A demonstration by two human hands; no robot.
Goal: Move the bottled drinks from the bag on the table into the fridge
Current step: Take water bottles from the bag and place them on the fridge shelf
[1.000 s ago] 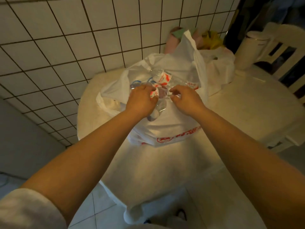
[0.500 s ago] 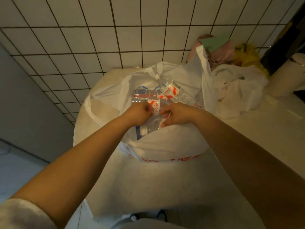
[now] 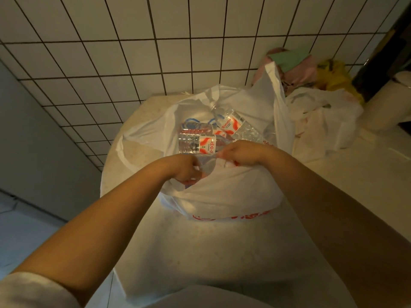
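- Since half a second ago, I see both hands drawn back toward the near rim of the bag [image 3: 222,196], and the view has tipped lower over the table [image 3: 200,252].
- My left hand [image 3: 184,168] has its fingers curled round a clear bottle [image 3: 205,165] at the bag's mouth.
- My right hand [image 3: 241,152] pinches the other side of that same bottle; its fingertips are too blurred to tell apart.
- More bottles with red-and-white labels lie inside the open white bag: one [image 3: 196,142] lying crosswise just beyond my hands, another [image 3: 233,126] tilted behind it.
- The bag sits near the table's far edge, beside the tiled wall [image 3: 155,41].
- Crumpled plastic bags [image 3: 322,121] lie toward the table's far right corner.
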